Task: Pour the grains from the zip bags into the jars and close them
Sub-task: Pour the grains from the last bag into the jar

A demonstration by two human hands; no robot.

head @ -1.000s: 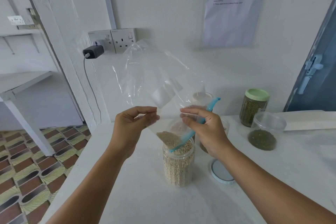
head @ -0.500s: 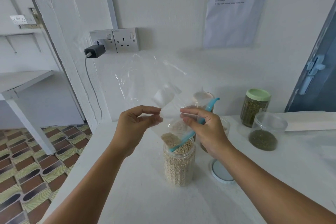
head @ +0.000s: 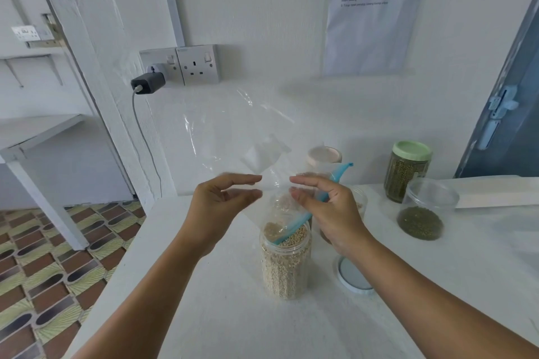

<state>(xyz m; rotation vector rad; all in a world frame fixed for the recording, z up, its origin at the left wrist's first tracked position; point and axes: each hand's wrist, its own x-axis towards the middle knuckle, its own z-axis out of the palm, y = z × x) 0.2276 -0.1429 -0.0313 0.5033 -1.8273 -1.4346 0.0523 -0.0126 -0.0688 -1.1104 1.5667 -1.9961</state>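
Over a white desk [head: 221, 315] against a white wall with sockets [head: 198, 65] and a taped notice [head: 368, 9], both hands, left [head: 219, 207] and right [head: 329, 210], pinch an upturned zip bag [head: 242, 140] whose mouth feeds the grain-filled jar [head: 285, 265].

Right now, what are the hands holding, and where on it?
Both hold the zip bag over the open jar. The right hand pinches it near the blue zip strip; the left hand pinches the opposite side, though it is blurred.
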